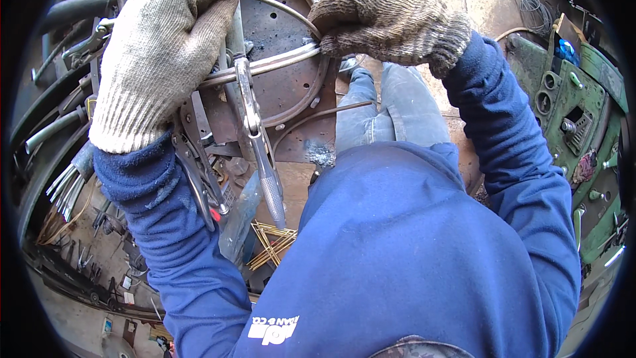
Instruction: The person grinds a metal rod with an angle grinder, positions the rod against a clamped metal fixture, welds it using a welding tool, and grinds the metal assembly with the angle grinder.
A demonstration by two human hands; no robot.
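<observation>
My left hand (pixel 165 46), in a pale knitted glove, closes its thumb and fingers at the left end of a thin curved metal strip (pixel 285 8). The strip arcs across to my right hand (pixel 391 21), whose dirtier glove grips its other end. Below it, a pair of bent metal bars (pixel 281 61) lies across a round metal form (pixel 278 33). Locking pliers (pixel 250 109) clamp these bars beside an upright steel bar, with their knurled handle pointing toward me. My fingertips are partly hidden inside the gloves' folds.
More locking pliers (pixel 197 179) hang beside my left forearm. Brass-coloured rods (pixel 270 245) lie below the pliers. A green machine (pixel 566 119) stands at the right, with a wire coil (pixel 530 1) beyond it. Metal tubes and bars (pixel 76 12) crowd the left. A thin rod (pixel 331 111) sticks out toward my legs.
</observation>
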